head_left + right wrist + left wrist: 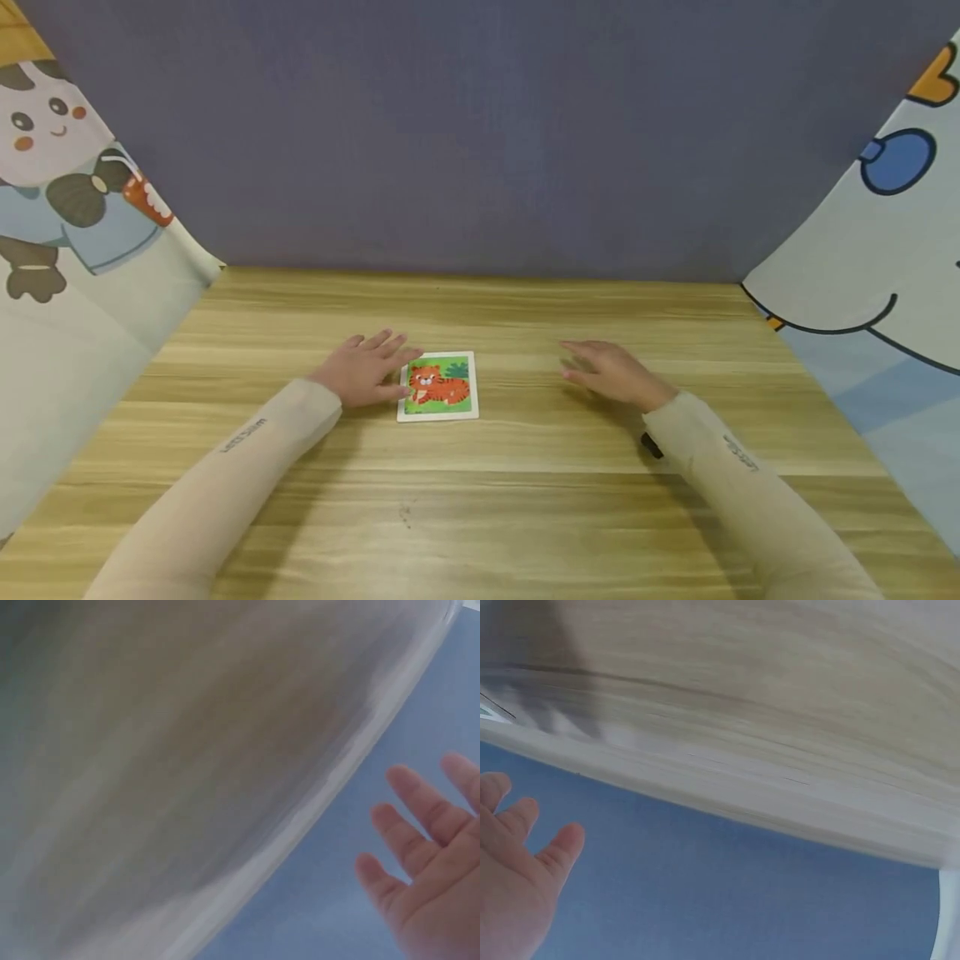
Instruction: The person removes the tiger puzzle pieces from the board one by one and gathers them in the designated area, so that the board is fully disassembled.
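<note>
Card, white-bordered and printed with an orange tiger on a green ground, lying flat on the wood-grained table before the person, between the two hands and closer to the left. Left hand: fingers spread, the grip released; thumb and forefinger overlap the card's left edge in the head view, though I cannot tell whether they touch it. Right hand: fingers extended, the grip likewise released, well apart from the card. Both arms wear pale sleeves with dark lettering. Behind the table stands a blue-grey panel, flanked by cartoon-printed cloths.
</note>
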Demonstrator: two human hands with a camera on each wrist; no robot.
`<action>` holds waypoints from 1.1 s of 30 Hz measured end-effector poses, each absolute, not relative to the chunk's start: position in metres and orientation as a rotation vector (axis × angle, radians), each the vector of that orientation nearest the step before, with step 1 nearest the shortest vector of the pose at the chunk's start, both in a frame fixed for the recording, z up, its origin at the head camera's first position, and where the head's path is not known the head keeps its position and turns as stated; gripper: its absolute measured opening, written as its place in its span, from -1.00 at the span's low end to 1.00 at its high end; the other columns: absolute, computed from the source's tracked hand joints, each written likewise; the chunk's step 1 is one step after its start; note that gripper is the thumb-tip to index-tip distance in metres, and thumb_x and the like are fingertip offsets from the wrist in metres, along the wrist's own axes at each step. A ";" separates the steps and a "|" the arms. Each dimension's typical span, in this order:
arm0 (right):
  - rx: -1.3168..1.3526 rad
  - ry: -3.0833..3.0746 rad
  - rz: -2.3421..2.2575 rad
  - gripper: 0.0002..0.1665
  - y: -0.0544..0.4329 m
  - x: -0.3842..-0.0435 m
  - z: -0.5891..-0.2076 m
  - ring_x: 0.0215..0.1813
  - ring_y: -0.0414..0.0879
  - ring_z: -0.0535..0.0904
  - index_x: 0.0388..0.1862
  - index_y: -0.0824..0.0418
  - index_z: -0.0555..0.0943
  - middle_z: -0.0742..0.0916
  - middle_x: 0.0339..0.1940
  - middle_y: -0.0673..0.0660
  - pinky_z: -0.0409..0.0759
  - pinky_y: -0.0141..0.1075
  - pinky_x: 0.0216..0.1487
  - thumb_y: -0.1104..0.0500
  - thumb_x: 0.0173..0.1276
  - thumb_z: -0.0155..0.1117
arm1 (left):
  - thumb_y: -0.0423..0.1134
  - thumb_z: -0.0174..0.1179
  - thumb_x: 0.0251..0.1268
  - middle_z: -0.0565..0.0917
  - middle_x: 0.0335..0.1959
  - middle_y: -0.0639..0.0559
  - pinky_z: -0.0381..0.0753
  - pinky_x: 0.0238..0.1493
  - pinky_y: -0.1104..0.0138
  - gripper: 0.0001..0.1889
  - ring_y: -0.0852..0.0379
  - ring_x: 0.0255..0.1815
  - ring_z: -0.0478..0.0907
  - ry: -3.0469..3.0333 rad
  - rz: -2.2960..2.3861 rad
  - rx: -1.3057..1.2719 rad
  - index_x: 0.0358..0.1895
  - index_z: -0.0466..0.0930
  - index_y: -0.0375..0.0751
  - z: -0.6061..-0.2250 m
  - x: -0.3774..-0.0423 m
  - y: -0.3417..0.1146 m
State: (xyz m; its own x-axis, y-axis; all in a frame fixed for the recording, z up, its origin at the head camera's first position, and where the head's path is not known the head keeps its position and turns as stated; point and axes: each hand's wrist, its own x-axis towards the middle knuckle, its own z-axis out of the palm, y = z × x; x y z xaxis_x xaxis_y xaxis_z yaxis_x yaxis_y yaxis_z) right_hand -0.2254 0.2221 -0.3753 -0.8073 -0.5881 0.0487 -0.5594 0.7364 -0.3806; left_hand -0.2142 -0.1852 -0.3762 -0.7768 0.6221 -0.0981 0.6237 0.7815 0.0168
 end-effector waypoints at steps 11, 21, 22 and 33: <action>-0.614 2.622 -0.989 -0.42 0.206 -0.226 -0.371 0.19 0.24 0.47 0.33 0.39 0.39 0.58 0.14 0.38 0.46 0.07 0.15 0.12 0.43 0.17 | 0.35 -0.17 0.36 0.11 0.50 -0.15 0.08 0.35 -0.19 -0.27 -0.20 0.49 0.01 2.837 -0.136 1.009 0.50 0.12 0.09 -0.379 -0.215 -0.174; -0.554 2.650 -1.010 -0.53 0.189 -0.224 -0.372 -0.13 0.06 0.60 0.15 0.46 0.52 0.69 -0.17 0.23 0.58 -0.15 -0.15 0.21 0.33 0.27 | 0.32 -0.15 0.38 0.09 0.51 -0.15 0.07 0.36 -0.17 -0.28 -0.20 0.49 0.00 2.749 -0.110 1.006 0.50 0.14 0.07 -0.376 -0.209 -0.163; -0.538 2.652 -1.009 -0.53 0.188 -0.224 -0.372 -0.15 0.04 0.60 0.15 0.44 0.53 0.69 -0.19 0.22 0.58 -0.17 -0.17 0.21 0.33 0.28 | 0.32 -0.16 0.38 0.09 0.51 -0.15 0.07 0.36 -0.17 -0.28 -0.19 0.49 0.00 2.739 -0.105 1.006 0.50 0.13 0.06 -0.376 -0.208 -0.162; -0.534 2.632 -1.022 -0.56 0.172 -0.226 -0.371 -0.21 0.00 0.56 0.12 0.41 0.57 0.67 -0.19 0.21 0.55 -0.15 -0.17 0.19 0.33 0.26 | 0.38 -0.23 0.36 0.13 0.49 -0.16 0.10 0.34 -0.18 -0.24 -0.21 0.48 0.03 2.709 -0.044 1.055 0.50 0.15 0.03 -0.375 -0.204 -0.157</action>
